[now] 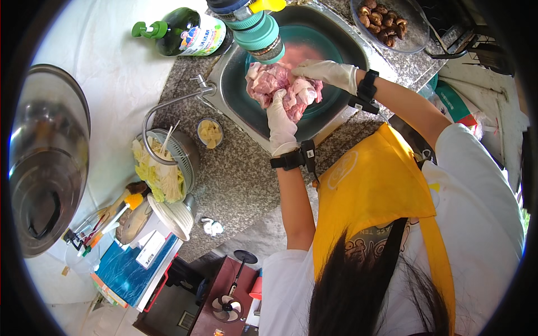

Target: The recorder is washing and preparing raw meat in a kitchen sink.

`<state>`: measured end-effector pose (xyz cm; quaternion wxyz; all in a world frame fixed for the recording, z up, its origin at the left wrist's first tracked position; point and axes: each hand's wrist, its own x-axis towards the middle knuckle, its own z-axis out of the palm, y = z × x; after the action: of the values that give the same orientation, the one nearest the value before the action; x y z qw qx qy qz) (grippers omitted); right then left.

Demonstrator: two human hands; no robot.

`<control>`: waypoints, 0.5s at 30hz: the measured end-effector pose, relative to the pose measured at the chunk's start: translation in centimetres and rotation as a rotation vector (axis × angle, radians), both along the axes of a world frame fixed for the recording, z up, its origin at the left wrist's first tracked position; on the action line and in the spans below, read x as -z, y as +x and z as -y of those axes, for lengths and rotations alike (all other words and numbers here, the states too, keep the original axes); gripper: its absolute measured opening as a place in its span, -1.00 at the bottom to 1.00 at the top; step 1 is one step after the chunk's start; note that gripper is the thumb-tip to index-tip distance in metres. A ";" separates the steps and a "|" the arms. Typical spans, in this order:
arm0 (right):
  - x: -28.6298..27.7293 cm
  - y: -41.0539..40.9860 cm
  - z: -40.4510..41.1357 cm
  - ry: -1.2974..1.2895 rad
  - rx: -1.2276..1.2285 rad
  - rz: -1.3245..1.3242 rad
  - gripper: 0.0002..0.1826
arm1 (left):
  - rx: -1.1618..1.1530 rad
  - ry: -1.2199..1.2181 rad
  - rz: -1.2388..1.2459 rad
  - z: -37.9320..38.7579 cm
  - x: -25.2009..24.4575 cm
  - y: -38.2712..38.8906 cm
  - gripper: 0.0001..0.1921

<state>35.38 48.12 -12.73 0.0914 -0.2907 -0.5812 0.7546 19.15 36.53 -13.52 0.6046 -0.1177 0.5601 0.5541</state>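
Observation:
Several pieces of raw meat (267, 82) are bunched between my two gloved hands, over a teal basin (332, 46) of reddish water in the steel sink (233, 71). My left hand (282, 122), in a white glove, grips the meat from below in the picture, its thumb on top. My right hand (325, 73), gloved too, holds the meat from the right; its fingertips are partly hidden by the pieces. Right above the meat is the teal faucet head (262, 38), and no water stream can be made out. Both wrists wear black straps with small devices.
A curved metal spout (153, 111) arches over a colander (191, 164) of cabbage and enoki mushrooms. On the granite counter stand a small bowl of sliced pieces (210, 133) and a green pump bottle (178, 33). A clear bowl of brown mushrooms (383, 21) is beyond the sink.

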 end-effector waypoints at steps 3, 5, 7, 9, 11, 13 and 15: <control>0.5 -1.4 -1.1 -0.183 -0.015 0.203 -0.52 | -0.040 0.007 0.047 -0.6 0.2 0.4 -0.66; 1.5 -1.5 -1.0 -0.062 0.030 0.188 -0.49 | -0.057 0.021 0.072 -1.0 -0.3 0.7 -0.66; -0.2 -2.0 -1.1 -0.045 -0.019 0.237 -0.41 | -0.012 -0.065 0.006 -0.6 -0.4 0.3 -0.70; -3.9 -1.9 -0.7 0.002 -0.042 0.259 -0.41 | -0.034 -0.023 0.014 0.0 0.0 0.0 -0.72; -4.2 -2.0 -0.7 0.050 -0.057 0.279 -0.41 | -0.049 0.021 0.020 0.3 0.1 -0.3 -0.75; -3.1 -2.2 -0.7 -0.066 -0.277 0.330 -0.45 | 0.011 0.143 -0.045 0.3 -0.2 -0.1 -0.66; -2.4 -1.9 -0.4 -0.068 -0.256 0.279 -0.52 | 0.071 0.145 -0.045 0.1 -0.3 -0.1 -0.68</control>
<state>33.44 48.50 -10.33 -0.0965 -0.3191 -0.5944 0.7318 19.02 36.43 -13.23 0.6181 -0.0412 0.5357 0.5738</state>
